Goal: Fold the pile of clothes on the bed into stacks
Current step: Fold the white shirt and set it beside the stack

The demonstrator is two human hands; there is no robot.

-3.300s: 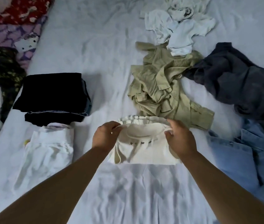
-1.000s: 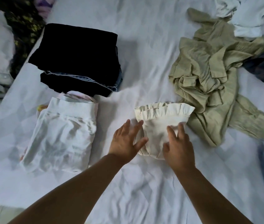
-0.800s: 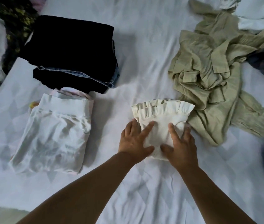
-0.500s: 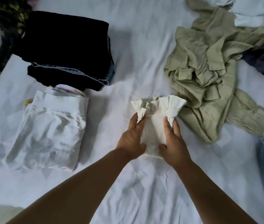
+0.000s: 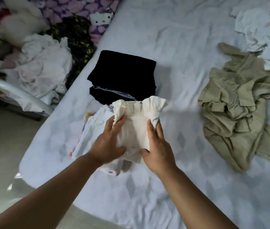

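Observation:
A small folded cream garment with a ruffled waistband (image 5: 135, 128) is held between both my hands, over the folded white stack (image 5: 89, 133) near the bed's left edge. My left hand (image 5: 109, 141) grips its left side, thumb underneath. On the other side my right hand (image 5: 157, 146) grips it the same way. Just behind sits a folded stack of black and dark garments (image 5: 124, 80). An unfolded olive shirt (image 5: 240, 111) lies crumpled to the right, with white clothes (image 5: 255, 28) at the far right.
The bed's white sheet (image 5: 180, 55) spreads around the clothes. Off the bed's left edge are a heap of pale laundry (image 5: 38, 66), soft toys and patterned fabric (image 5: 88, 10). The floor (image 5: 3, 146) shows at lower left.
Both hands closed on the cream garment's sides, lifted it from the sheet and carried it left, over the white folded stack. The view has swung left.

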